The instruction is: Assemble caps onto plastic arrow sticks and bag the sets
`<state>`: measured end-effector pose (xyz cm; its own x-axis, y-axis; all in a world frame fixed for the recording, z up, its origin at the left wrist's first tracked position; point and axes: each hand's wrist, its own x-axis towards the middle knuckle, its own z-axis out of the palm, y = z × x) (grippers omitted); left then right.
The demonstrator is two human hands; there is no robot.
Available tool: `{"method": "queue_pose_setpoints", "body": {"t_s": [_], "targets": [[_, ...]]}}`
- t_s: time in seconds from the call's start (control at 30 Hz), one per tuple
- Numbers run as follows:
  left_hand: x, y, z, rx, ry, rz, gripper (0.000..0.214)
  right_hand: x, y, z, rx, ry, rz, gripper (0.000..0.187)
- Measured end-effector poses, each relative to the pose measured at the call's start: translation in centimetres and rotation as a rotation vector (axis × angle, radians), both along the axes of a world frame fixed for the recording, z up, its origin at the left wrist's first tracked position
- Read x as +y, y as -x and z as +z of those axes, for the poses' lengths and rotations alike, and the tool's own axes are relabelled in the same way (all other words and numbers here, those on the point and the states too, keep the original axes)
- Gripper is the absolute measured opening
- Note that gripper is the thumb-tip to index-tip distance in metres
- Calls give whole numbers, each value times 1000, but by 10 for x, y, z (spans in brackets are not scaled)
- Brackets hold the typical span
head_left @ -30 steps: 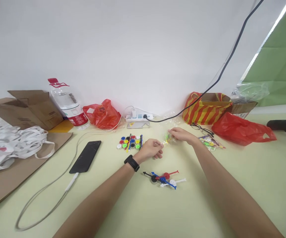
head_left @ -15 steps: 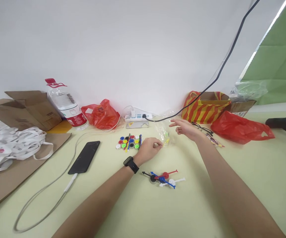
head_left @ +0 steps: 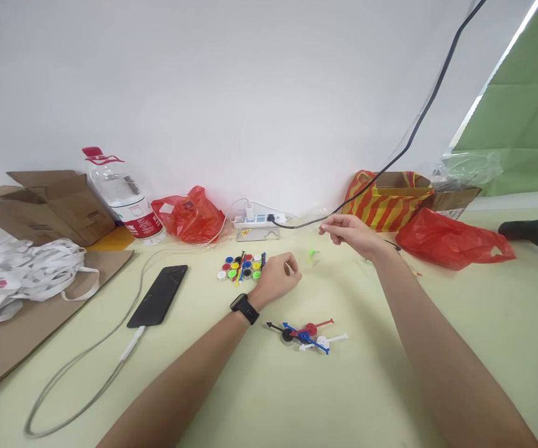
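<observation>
My left hand [head_left: 277, 278], wearing a black watch [head_left: 245, 308], hovers beside a group of small coloured discs [head_left: 247, 265] and thin arrows. Its thumb and index finger curl together; whatever they hold, if anything, is too small to make out. My right hand [head_left: 353, 235] is raised further back with its fingers pinched, and I cannot tell what is in them. Between the hands lies a small yellow-green piece [head_left: 313, 256]. Nearer me, arrow spinners in black [head_left: 288, 335], blue [head_left: 305, 337], red [head_left: 311, 328] and white [head_left: 323, 342] lie overlapping, their arrows on round bases.
A phone [head_left: 158, 297] on a charging cable lies at left, near white straps [head_left: 54, 267] and a large bottle [head_left: 131, 202]. A power strip [head_left: 259, 220] stands by the wall. Behind my right arm are a striped bag [head_left: 385, 202] and a red plastic bag [head_left: 450, 239].
My right hand's fingers have gone from spread to pinched. The clear plastic that lay between the hands has mostly gone from there. My left hand has shifted slightly left.
</observation>
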<state>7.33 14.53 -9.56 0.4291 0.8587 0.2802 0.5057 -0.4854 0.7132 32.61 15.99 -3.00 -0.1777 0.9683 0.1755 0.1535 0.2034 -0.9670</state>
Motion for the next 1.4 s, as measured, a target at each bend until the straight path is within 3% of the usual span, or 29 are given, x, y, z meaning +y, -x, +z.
{"method": "queue_pose_setpoints", "body": {"t_s": [0.17,0.27,0.4,0.53,0.7,0.87,1.0,1.27,1.4], "targets": [[3,-3,11,-336,130,-108,65,-20,15,32,-34,-132,84,31],[0,-4,15,-450,221,-164,74,-30,26,43,-119,-172,138,29],[-3,-4,18,-570,404,-311,61,-36,36,50,-125,-196,199,27],[-4,-3,20,-529,450,-292,40,-35,38,51,-157,-249,90,29],[-2,-4,21,-459,447,-279,43,-35,35,52,-181,-309,-1,29],[-2,-4,23,-453,454,-323,52,-37,36,57,-173,-502,-168,23],[-2,-3,24,-526,420,-263,70,-42,41,61,-361,-475,-123,23],[-8,-8,30,-647,498,-317,55,-48,49,65,-354,-413,-58,26],[-6,-8,30,-725,583,-283,41,-51,54,67,-342,-416,-125,25]]}}
